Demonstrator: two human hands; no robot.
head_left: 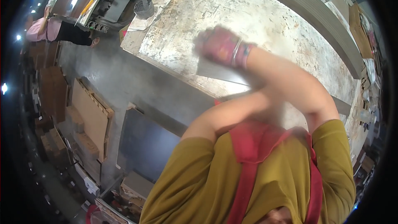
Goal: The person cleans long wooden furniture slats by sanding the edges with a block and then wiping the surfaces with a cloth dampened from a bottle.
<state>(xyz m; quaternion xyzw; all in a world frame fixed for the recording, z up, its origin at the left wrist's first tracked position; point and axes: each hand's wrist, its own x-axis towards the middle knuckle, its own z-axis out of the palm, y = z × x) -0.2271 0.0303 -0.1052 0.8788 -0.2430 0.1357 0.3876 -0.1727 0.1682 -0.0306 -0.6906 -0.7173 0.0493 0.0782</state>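
My right hand (219,46), in a pink patterned glove with a bangle at the wrist, is over the worn, pale-stained worktable (178,29). Its fingers are smeared by motion, so their grip is unclear. Below it a smooth grey panel (217,73) lies near the table's front edge; I cannot tell whether the hand touches it. My left forearm (236,110) crosses beneath the right one, and my left hand is hidden behind it or lost in blur.
Long grey-brown boards (306,10) line the table's far right side. A grey container (144,8) stands at its far left corner. Boards on a pallet (92,116) and a dark panel (145,143) are to the left. Another person (54,29) stands at the far left.
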